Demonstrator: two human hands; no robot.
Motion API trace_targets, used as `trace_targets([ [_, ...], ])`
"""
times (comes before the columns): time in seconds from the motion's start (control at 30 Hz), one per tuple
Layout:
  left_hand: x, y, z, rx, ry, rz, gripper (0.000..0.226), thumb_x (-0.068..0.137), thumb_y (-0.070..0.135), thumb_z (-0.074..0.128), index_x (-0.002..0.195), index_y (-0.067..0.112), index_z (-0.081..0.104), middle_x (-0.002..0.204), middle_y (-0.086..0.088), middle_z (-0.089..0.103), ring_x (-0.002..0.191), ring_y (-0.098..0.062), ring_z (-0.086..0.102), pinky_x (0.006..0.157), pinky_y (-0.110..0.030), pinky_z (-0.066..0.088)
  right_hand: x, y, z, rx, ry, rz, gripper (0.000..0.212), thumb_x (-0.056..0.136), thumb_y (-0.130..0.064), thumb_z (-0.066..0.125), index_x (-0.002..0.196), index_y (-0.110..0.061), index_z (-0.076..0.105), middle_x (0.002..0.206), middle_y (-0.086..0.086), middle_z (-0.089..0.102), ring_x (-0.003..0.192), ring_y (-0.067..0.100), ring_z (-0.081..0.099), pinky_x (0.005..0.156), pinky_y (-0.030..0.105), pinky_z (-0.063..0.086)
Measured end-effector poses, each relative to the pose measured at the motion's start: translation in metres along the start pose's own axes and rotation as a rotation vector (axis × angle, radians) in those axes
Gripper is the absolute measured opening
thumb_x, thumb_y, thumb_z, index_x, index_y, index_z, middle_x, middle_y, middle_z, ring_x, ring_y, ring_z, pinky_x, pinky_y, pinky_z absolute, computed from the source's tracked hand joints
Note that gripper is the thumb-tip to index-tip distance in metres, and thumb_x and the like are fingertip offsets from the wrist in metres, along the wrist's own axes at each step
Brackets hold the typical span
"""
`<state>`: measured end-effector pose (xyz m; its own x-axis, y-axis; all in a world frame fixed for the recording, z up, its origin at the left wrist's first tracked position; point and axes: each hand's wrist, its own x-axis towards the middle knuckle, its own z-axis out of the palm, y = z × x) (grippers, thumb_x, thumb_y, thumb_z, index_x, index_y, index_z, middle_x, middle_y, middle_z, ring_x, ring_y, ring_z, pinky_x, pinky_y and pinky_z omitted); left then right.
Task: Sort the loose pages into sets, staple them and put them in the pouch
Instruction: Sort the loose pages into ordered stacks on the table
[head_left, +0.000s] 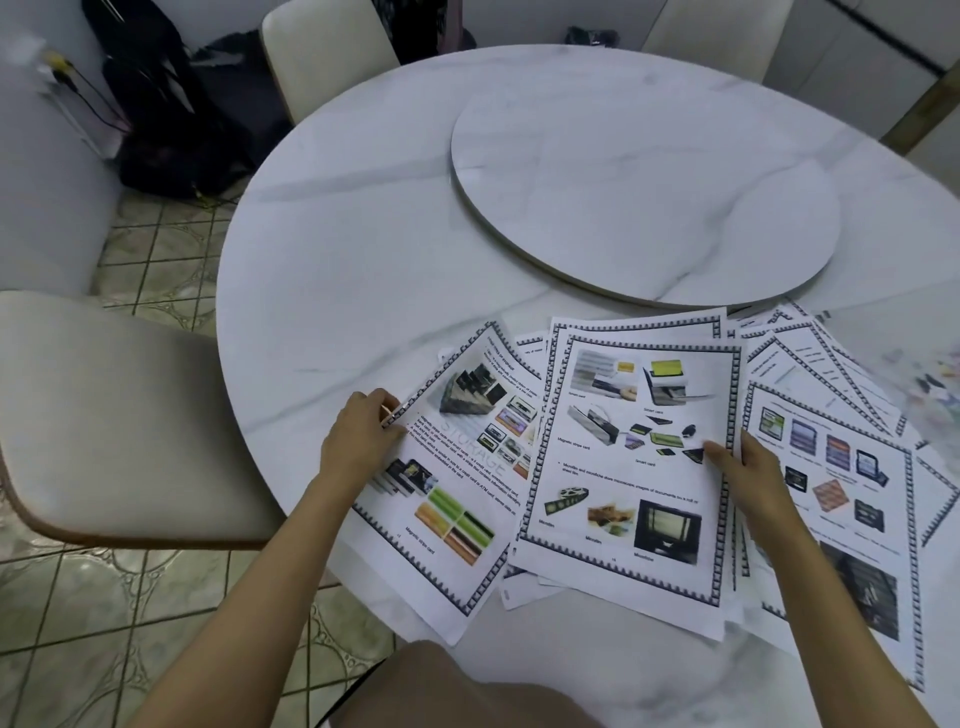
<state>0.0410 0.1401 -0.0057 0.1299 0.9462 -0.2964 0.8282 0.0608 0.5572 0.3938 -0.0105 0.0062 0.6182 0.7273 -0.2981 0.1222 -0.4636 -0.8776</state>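
Several loose printed pages with black patterned borders and colour pictures lie fanned over the near edge of the round marble table (363, 249). My left hand (363, 441) pinches the left edge of the leftmost page (457, 499), which lies tilted. My right hand (748, 467) holds the right edge of the middle page (623, 457), thumb on top. More pages (831, 467) spread out to the right, overlapping. No stapler or pouch shows clearly; a blurred colourful patch (930, 384) lies at the far right.
A raised round turntable (644, 171) sits in the table's middle. One cushioned chair (114, 426) stands at the left, two more at the far side. Dark bags (171, 119) sit on the tiled floor by the wall.
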Motion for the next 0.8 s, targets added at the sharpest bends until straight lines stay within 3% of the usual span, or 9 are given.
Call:
trace_targets([
  [0.13, -0.004, 0.004, -0.017, -0.108, 0.116, 0.083, 0.020, 0.095, 0.023, 0.050, 0.114, 0.014, 0.051, 0.100, -0.004, 0.058, 0.085, -0.023, 0.054, 0.072, -0.034, 0.045, -0.002, 0.001, 0.000, 0.018, 0.011, 0.006, 0.035, 0.096, -0.012, 0.048, 0.131, -0.009, 0.049, 0.113, 0.005, 0.056, 0.086, 0.006, 0.056, 0.088, 0.034, 0.041],
  [0.27, -0.006, 0.014, -0.046, -0.219, 0.292, 0.170, 0.015, 0.094, 0.018, 0.052, 0.108, 0.010, 0.052, 0.090, -0.008, 0.061, 0.064, -0.023, 0.053, 0.058, -0.028, 0.040, -0.003, 0.001, 0.000, 0.031, 0.012, 0.000, 0.034, 0.096, -0.012, 0.048, 0.129, -0.007, 0.051, 0.114, 0.005, 0.057, 0.100, 0.022, 0.054, 0.088, 0.034, 0.041],
  [0.4, -0.012, 0.030, -0.072, -0.378, 0.403, 0.194, 0.015, 0.093, 0.015, 0.054, 0.107, 0.012, 0.054, 0.093, -0.005, 0.059, 0.083, -0.019, 0.054, 0.062, -0.020, 0.035, -0.006, 0.000, 0.001, 0.060, -0.006, 0.008, 0.033, 0.096, -0.012, 0.047, 0.129, -0.006, 0.050, 0.112, 0.006, 0.056, 0.096, 0.024, 0.055, 0.085, 0.032, 0.041],
  [0.47, -0.016, 0.040, -0.080, -0.460, 0.422, 0.205, 0.012, 0.092, 0.016, 0.054, 0.103, 0.019, 0.054, 0.093, -0.006, 0.059, 0.081, -0.019, 0.055, 0.060, -0.021, 0.038, -0.007, 0.001, 0.002, 0.089, -0.009, 0.019, 0.032, 0.096, -0.012, 0.047, 0.128, -0.007, 0.050, 0.111, 0.007, 0.057, 0.089, 0.022, 0.057, 0.086, 0.033, 0.042],
  [0.6, -0.023, 0.062, -0.087, -0.630, 0.399, 0.223, 0.021, 0.092, 0.019, 0.053, 0.087, 0.038, 0.049, 0.082, -0.003, 0.063, 0.068, -0.017, 0.055, 0.067, -0.032, 0.046, -0.006, 0.004, 0.001, 0.099, -0.015, 0.036, 0.031, 0.096, -0.013, 0.048, 0.127, -0.009, 0.050, 0.113, 0.009, 0.058, 0.090, 0.021, 0.058, 0.088, 0.036, 0.044],
  [0.7, -0.029, 0.080, -0.082, -0.780, 0.283, 0.205, 0.015, 0.093, 0.015, 0.052, 0.091, 0.030, 0.051, 0.083, -0.003, 0.066, 0.072, -0.019, 0.061, 0.073, -0.038, 0.052, -0.004, 0.004, 0.000, 0.144, -0.025, 0.063, 0.034, 0.095, -0.011, 0.049, 0.129, -0.007, 0.049, 0.116, 0.008, 0.058, 0.090, 0.020, 0.060, 0.088, 0.038, 0.046],
  [0.8, -0.036, 0.096, -0.065, -0.834, 0.164, 0.201, 0.011, 0.093, 0.013, 0.053, 0.093, 0.023, 0.053, 0.085, -0.004, 0.069, 0.073, -0.017, 0.066, 0.076, -0.040, 0.055, -0.004, 0.002, -0.001, 0.228, -0.044, 0.111, 0.037, 0.096, -0.009, 0.048, 0.133, -0.004, 0.046, 0.124, 0.010, 0.056, 0.103, 0.027, 0.057, 0.093, 0.039, 0.045],
])
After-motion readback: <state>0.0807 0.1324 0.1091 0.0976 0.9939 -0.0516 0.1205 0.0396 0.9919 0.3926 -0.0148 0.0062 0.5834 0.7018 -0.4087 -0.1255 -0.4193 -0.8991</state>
